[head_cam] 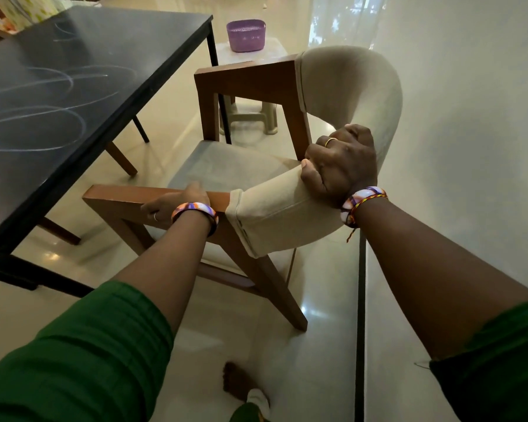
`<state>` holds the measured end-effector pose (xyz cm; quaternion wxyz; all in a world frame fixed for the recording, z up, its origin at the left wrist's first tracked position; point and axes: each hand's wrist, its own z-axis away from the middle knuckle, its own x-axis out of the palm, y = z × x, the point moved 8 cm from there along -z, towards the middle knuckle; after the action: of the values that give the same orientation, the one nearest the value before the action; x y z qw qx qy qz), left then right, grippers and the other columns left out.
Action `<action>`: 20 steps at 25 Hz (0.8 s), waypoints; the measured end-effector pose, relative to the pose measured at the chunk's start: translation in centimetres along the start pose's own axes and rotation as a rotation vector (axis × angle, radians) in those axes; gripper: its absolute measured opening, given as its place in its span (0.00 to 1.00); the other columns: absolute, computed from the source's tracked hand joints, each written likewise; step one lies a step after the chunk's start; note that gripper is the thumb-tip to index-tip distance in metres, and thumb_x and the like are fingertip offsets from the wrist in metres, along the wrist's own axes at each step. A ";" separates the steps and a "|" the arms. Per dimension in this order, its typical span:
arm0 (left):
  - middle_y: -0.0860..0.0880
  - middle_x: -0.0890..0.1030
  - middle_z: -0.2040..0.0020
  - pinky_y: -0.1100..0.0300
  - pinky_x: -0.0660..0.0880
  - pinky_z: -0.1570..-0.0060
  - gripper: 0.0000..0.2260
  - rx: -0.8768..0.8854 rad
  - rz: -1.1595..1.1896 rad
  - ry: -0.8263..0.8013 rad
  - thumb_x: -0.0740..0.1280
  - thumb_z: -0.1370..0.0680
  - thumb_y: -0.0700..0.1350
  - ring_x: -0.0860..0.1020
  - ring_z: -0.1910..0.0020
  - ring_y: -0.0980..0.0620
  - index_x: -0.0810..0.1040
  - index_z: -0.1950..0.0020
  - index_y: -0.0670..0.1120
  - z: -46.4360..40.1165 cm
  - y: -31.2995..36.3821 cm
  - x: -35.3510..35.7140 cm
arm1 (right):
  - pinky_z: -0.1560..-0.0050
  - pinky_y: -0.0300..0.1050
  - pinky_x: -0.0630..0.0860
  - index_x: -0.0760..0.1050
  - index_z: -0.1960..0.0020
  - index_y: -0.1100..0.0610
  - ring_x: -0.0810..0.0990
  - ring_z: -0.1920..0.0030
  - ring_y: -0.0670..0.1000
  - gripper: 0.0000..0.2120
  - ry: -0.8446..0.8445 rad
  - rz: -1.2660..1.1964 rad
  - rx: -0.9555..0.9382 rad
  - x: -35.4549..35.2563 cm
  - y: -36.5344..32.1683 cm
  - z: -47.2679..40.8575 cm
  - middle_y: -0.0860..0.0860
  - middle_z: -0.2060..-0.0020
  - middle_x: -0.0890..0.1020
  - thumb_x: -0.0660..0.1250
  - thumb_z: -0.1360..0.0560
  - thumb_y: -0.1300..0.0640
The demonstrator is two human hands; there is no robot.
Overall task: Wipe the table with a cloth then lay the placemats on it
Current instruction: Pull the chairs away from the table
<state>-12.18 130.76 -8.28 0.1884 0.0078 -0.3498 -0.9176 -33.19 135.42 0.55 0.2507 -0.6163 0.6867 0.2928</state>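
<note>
Both hands grip the brown wooden chair with beige padded back (333, 117), left hand (177, 204) around the armrest, right hand (340, 166) clutching the backrest; swung carelessly, its front leg could knock the black glossy bench (73, 86) just ahead-left.

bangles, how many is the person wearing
2: one bangle on the left wrist by the chair's wooden armrest, one bangle on the right wrist at its padded backrest.

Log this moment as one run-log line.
left hand: grips chair armrest | right hand: grips padded backrest | table: bare, smeared | cloth, placemats: not in view
</note>
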 end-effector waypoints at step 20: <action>0.40 0.74 0.59 0.51 0.70 0.49 0.21 1.070 -1.424 -0.051 0.52 0.19 0.48 0.70 0.58 0.45 0.78 0.52 0.34 -3.9 7.5 6.8 | 0.43 0.51 0.64 0.80 0.51 0.58 0.78 0.55 0.54 0.34 -0.512 0.070 0.112 5.2 -6.5 -2.8 0.55 0.57 0.84 0.44 0.25 0.36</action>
<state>-15.39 120.77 -5.62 -0.4631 0.2900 -0.6478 -0.5308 -27.25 129.35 -1.78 0.4397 -0.4834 0.6368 0.4092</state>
